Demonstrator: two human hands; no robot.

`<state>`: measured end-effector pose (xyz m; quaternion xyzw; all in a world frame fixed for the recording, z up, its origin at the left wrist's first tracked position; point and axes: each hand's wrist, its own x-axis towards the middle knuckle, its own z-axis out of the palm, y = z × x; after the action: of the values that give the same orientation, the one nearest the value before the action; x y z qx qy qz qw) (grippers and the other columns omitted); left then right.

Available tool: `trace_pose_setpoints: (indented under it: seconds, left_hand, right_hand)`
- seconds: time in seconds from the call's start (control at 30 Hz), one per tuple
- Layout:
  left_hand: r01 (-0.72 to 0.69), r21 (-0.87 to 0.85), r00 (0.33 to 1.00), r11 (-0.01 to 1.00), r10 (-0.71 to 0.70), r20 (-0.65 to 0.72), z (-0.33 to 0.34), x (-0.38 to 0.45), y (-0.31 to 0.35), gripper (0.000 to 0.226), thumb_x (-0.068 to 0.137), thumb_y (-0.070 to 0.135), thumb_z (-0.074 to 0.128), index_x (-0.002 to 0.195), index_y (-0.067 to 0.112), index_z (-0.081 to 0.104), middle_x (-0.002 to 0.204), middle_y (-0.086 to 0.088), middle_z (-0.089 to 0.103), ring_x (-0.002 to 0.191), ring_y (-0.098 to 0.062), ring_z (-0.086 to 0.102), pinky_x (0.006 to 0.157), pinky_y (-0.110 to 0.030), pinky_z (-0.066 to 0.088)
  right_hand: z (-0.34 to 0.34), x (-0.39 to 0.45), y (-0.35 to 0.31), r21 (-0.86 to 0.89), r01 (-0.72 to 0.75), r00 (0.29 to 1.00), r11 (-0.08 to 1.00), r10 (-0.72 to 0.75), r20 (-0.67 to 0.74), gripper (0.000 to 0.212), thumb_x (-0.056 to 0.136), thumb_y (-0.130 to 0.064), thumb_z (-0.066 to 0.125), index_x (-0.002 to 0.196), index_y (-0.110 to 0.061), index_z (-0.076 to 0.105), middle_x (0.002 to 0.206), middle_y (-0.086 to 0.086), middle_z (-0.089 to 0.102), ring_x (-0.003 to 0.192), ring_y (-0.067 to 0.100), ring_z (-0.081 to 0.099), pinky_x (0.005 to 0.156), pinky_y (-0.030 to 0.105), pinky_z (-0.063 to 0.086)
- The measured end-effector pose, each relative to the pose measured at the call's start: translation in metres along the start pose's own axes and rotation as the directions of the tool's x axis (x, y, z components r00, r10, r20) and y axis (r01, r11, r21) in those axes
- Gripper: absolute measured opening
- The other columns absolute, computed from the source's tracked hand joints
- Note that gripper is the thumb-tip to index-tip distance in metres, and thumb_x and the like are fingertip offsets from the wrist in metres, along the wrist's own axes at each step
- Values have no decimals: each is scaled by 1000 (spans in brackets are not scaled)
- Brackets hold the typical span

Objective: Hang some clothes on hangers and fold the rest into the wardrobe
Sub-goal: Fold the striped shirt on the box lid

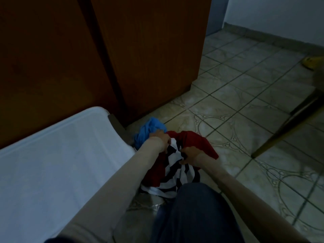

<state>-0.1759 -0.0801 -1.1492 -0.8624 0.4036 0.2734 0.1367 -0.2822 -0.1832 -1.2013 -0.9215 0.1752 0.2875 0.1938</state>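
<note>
Clothes lie heaped on the tiled floor at lower centre of the frame, between the bed on the left and my knee. My left hand is curled into the pile where the blue garment meets the striped garment, and my right hand grips a bunch of cloth at the edge of the red garment. All of it looks soft, light and limp, so I expect it to sag and tangle as one lump if I lift from the middle. Better to find a collar or shoulder seam and draw one piece free. The wardrobe, doors closed, fills the upper left of the frame, near the pile
</note>
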Motion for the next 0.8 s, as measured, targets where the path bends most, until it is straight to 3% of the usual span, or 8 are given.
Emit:
trace_pose_setpoints:
  seconds: [0.1,0.2,0.33,0.4,0.47,0.57,0.7,0.8]
  left_hand:
    - [23,14,996,1000,-22,-85,1,2,3,32,93,25,56,124,17,55,146,-13,27,139,-30,17,113,-49,19]
    - [-26,-70,987,997,15,-157,-2,-1,-2,29,95,27,50,123,17,55,143,-11,29,138,-29,19,113,-52,16]
    - [-128,-307,950,943,27,-311,-19,-15,1,24,99,26,42,117,13,52,127,-7,51,120,-26,45,99,-39,34]
    - [-169,-386,922,907,7,-388,-31,-26,3,20,99,26,41,111,13,51,118,-10,58,111,-27,52,89,-35,37]
    - [-200,-401,886,894,-9,-463,-45,-39,4,13,99,28,39,102,18,47,115,-8,60,110,-27,53,93,-36,32]
    - [-244,-380,807,892,-31,-590,-70,-60,7,12,100,29,36,100,21,45,108,-4,63,108,-24,52,109,-46,18]
    - [-310,-283,627,908,-29,-778,-116,-96,15,17,101,28,33,106,20,47,96,-3,63,97,-22,53,108,-43,19]
    - [-372,-206,468,905,-8,-883,-156,-127,22,20,102,27,32,109,16,46,84,-3,57,82,-25,56,74,-32,37]
  right_hand:
    - [2,1,2,57,10,999,998,-7,-53,42,96,-26,49,135,-11,45,129,14,53,115,29,53,90,35,45]
    - [-15,-10,12,195,108,960,975,-52,-274,37,96,-17,49,132,-11,49,130,13,54,118,27,52,96,34,43]
    - [-58,-37,17,259,103,919,960,7,-394,12,97,-19,46,104,-12,54,109,18,61,100,29,59,70,28,38]
    - [-77,-51,16,247,116,876,962,18,-481,15,97,-22,46,104,-11,55,104,16,62,97,28,58,66,27,33]
    - [-94,-68,15,253,142,827,957,26,-561,23,98,-23,46,111,-8,57,103,14,62,97,28,58,63,26,33]
    - [-120,-97,10,245,179,739,953,34,-673,25,97,-23,47,112,-6,59,105,14,64,93,26,59,53,24,30]
    - [-159,-143,-1,181,201,583,963,31,-812,28,98,-27,47,115,-8,60,105,11,63,90,22,57,48,15,32]
    - [-189,-173,-6,146,200,481,969,32,-876,29,97,-30,48,106,-6,61,100,15,66,85,24,58,53,25,26]
